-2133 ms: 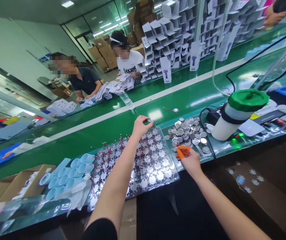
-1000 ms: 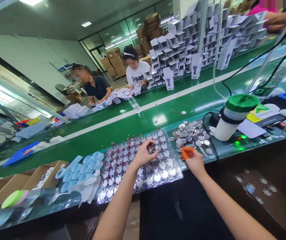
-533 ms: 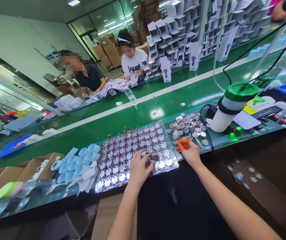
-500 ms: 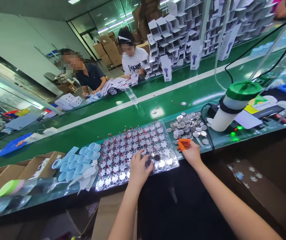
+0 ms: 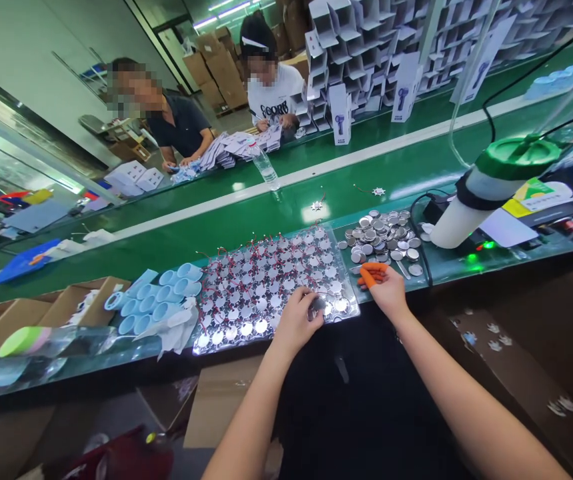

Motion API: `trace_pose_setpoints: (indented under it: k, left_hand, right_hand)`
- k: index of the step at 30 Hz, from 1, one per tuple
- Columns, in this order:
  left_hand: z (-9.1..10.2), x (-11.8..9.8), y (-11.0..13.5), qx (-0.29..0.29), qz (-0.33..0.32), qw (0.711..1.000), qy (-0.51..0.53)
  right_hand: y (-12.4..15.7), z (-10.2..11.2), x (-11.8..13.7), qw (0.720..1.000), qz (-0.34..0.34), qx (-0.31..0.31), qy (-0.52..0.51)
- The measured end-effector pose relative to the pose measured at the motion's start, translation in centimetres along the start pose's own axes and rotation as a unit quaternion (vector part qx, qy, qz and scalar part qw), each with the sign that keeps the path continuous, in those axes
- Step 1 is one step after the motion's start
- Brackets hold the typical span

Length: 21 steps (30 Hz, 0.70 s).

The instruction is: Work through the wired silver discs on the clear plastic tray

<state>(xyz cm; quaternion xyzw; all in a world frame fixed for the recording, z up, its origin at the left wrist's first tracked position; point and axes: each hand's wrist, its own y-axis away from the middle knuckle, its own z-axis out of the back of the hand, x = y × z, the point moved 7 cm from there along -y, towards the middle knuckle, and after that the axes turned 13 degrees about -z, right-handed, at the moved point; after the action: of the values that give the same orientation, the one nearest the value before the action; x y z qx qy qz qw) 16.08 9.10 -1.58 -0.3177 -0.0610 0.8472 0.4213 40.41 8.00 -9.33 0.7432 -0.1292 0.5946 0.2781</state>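
Note:
My left hand (image 5: 297,323) is at the front right of a clear tray (image 5: 350,308) filled with rows of flat silver discs with red wires. Its thumb and fingers close around a dark round disc (image 5: 318,304) just above the front row. My right hand (image 5: 387,289), with orange finger covers (image 5: 372,273), is curled beside the tray's right edge. A thin pale tip shows at its fingertips, too small to name. Behind the right hand lies a heap of loose silver discs (image 5: 379,233).
Light-blue cups (image 5: 166,293) and a crumpled white cloth (image 5: 179,327) stand left of the tray. A white canister with a green lid (image 5: 486,187) and black cables are at right. A water bottle (image 5: 265,167) stands farther back. Two people work across the green belt (image 5: 186,237).
My left hand has shifted slightly right along the tray's front, keeping the dark disc. My right hand stays curled by the tray's edge. The camera view has tilted and moved a little.

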Motion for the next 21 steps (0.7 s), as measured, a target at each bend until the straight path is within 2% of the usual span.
trace_pose_setpoints:
  k: [7, 11, 14, 18, 21]
  left_hand:
    - [0.1, 0.4, 3.0, -0.060, 0.087, 0.993, 0.060]
    - [-0.5, 0.3, 3.8, -0.074, 0.107, 0.991, 0.030]
    - [-0.4, -0.3, 3.7, -0.078, 0.097, 0.992, -0.013]
    - [1.6, -1.8, 3.1, -0.113, 0.077, 0.990, -0.022]
    - [4.1, -2.7, 2.5, -0.166, 0.106, 0.980, 0.031]
  right_hand:
    - [0.2, 0.0, 0.4, 1.000, 0.011, 0.002, 0.010]
    - [0.2, 0.1, 0.3, 1.000, 0.011, 0.003, 0.021]
    - [0.2, 0.1, 0.4, 0.999, 0.016, 0.000, 0.029]
    - [0.2, 0.1, 0.5, 0.999, 0.022, -0.003, 0.040]
    - [0.1, 0.1, 0.5, 0.999, 0.023, -0.005, 0.043]
